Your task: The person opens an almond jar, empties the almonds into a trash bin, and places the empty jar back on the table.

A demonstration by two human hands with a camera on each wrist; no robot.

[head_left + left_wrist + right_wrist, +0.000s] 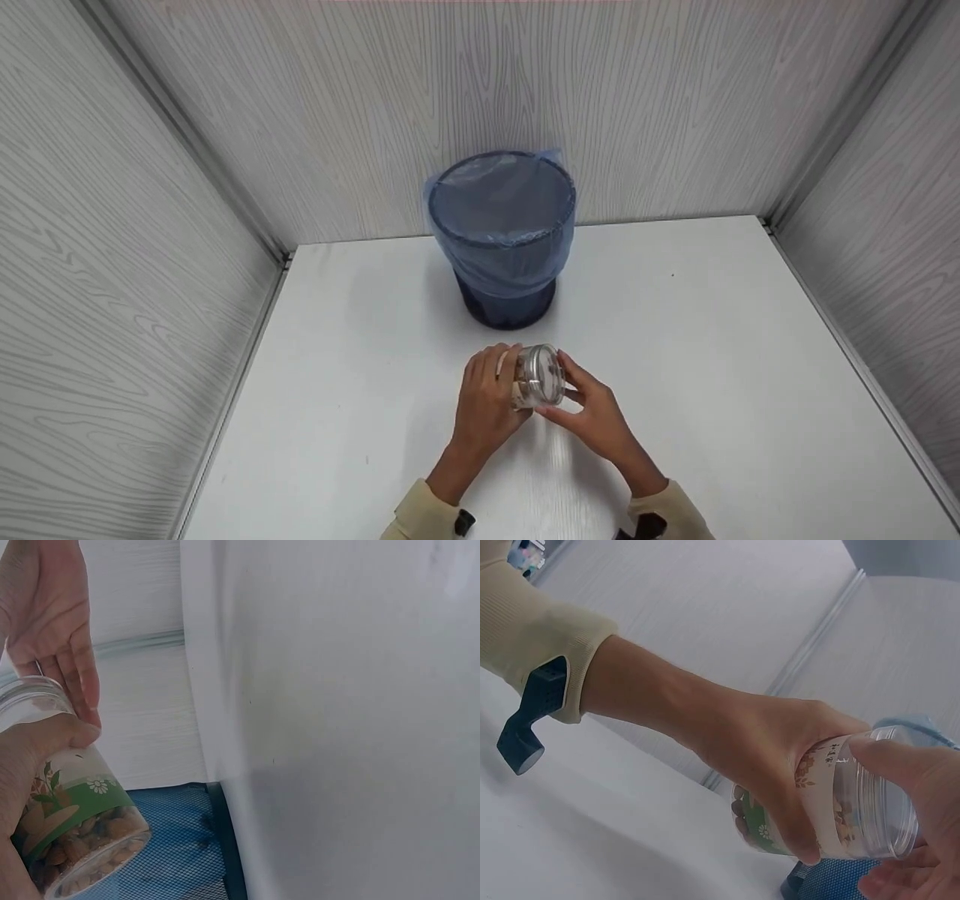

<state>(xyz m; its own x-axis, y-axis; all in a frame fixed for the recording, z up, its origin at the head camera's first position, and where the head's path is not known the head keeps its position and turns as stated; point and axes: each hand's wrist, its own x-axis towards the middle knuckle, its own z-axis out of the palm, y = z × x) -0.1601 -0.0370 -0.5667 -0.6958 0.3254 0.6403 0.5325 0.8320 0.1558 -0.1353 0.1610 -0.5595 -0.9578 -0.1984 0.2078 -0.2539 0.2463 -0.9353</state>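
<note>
**Two-Handed Hold on the Jar**

The table (750, 375) carries one bin (508, 309), fitted with a blue liner (517, 266). On the near side of the bin, the left hand (486, 397) wraps around the body of the jar (541, 375); the right hand (592, 412) holds the rim (881, 817), thumb and fingers on opposing sides. The jar is tilted, brown pieces (82, 847) at its base.

Handling, as judged: grip the body firmly without squeezing; seat the right fingers evenly about the rim; limit tilt so the pieces do not shift.

Count: table, 1; bin, 1; liner, 1; hands, 2; jar, 1; brown pieces, several, exact number not visible.
</note>
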